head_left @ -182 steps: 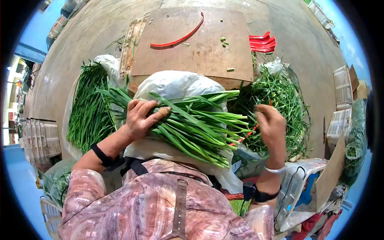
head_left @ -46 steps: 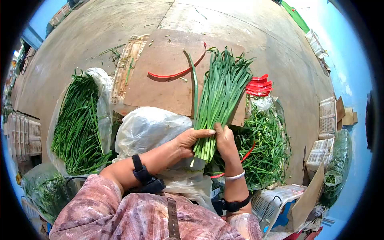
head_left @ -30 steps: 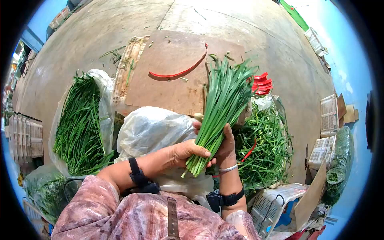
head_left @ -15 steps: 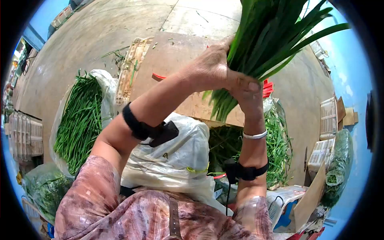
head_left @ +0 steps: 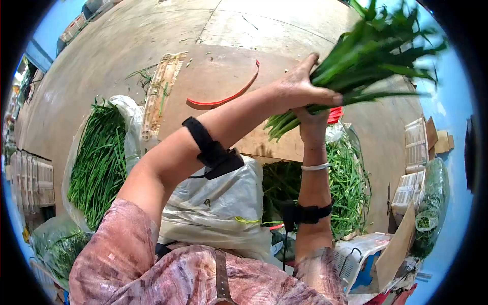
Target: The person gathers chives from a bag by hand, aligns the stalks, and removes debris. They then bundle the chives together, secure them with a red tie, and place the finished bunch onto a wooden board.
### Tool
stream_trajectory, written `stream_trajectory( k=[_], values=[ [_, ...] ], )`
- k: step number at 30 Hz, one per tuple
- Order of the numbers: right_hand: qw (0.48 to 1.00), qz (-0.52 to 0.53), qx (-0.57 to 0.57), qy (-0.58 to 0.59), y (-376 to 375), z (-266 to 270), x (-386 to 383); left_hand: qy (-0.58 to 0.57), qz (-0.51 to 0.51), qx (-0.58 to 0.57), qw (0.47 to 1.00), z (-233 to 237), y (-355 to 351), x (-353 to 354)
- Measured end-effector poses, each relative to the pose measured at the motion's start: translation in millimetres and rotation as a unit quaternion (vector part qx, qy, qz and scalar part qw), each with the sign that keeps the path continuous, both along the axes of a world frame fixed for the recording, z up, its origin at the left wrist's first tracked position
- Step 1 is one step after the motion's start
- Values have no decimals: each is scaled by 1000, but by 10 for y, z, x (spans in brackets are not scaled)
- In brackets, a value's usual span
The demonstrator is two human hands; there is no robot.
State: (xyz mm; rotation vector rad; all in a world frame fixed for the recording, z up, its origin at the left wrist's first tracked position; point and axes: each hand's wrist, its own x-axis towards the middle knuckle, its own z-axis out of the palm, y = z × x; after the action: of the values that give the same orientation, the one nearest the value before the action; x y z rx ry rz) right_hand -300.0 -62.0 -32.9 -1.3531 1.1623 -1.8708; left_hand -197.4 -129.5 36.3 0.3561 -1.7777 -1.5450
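A thick bunch of long green leaves (head_left: 366,56) hangs over the right side of the board, leaf ends pointing to the upper right and blurred. My left hand (head_left: 307,86) is wrapped around it from the left, thumb and fingers spread about the leaves. My right hand (head_left: 312,122) grips the lower part from beneath; its fingers are partly hidden behind the bunch. Cut stalk ends stick out at the lower left, above the board (head_left: 218,71). On the board lies a curved red strip (head_left: 229,100). More red strips (head_left: 335,115) show just right of my right hand.
Green leaves (head_left: 96,162) fill a plastic bag on the left. White plastic (head_left: 213,198) covers something before my body. Loose greens (head_left: 348,178) lie at the right. A plastic crate (head_left: 165,91) borders the board. Crates (head_left: 416,145) and cardboard (head_left: 396,254) stand farther right.
The bunch has tilted over to the right, its leaf ends swinging lower. My left hand and forearm have moved right and up, uncovering more of the red strip on the board.
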Motion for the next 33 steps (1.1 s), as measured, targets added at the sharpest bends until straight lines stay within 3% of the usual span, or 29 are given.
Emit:
stream_trajectory(
  k=[2, 5, 7, 8, 10, 12, 14, 17, 21, 23, 25, 27, 28, 29, 30, 31, 32, 33],
  values=[
    [982, -3, 3, -187, 164, 132, -10, 33, 38, 12, 999, 215, 126, -149],
    [960, 24, -60, -271, 468, 373, -36, 74, 53, -32, 995, 525, 347, -132],
    [955, 36, -63, -286, 613, 282, -174, 19, 194, -321, 927, 564, 466, 48],
    [947, 57, -95, -302, 689, 279, -195, 12, 186, -366, 912, 524, 595, 115],
    [932, 76, -115, -336, 868, 307, -160, -179, 171, -459, 853, 238, 935, 216],
    [944, 0, -71, -322, 1019, 272, -32, -297, 142, -447, 832, -125, 1222, 291],
    [937, -27, -36, -347, 1141, 117, 90, -304, 207, -425, 827, -412, 1417, 336],
    [888, -110, -2, -447, 1310, -242, 176, -354, 154, -349, 854, -724, 1591, 347],
    [851, -139, 20, -506, 1592, -388, 57, -322, 110, -324, 883, -1017, 1695, 212],
    [853, -195, 70, -479, 1783, -170, -1, -339, 44, -274, 899, -895, 1742, 105],
    [906, -35, 167, -386, 2213, 76, -299, -358, -19, -217, 908, -606, 1736, 38],
    [954, 34, 209, -212, 2680, 382, -603, -333, -240, 66, 909, -91, 1759, 20],
    [959, 25, 257, -119, 2947, 583, -749, -257, -251, 162, 919, 113, 1832, 57],
    [954, -25, 296, -50, 3179, 699, -851, -274, -309, 221, 883, -96, 1783, 40],
    [925, -127, 358, -11, 3324, 813, -850, -250, -368, 23, 895, -598, 1751, 80],
    [925, -125, 359, -10, 3453, 841, -785, -212, -408, -180, 870, -960, 1735, 161],
    [885, -193, 404, 129, 3560, 844, -739, -293, -397, 12, 870, -857, 1884, 330],
    [821, -262, 439, 256, 3603, 828, -691, -365, -373, 204, 828, -676, 2048, 489]
  ],
)
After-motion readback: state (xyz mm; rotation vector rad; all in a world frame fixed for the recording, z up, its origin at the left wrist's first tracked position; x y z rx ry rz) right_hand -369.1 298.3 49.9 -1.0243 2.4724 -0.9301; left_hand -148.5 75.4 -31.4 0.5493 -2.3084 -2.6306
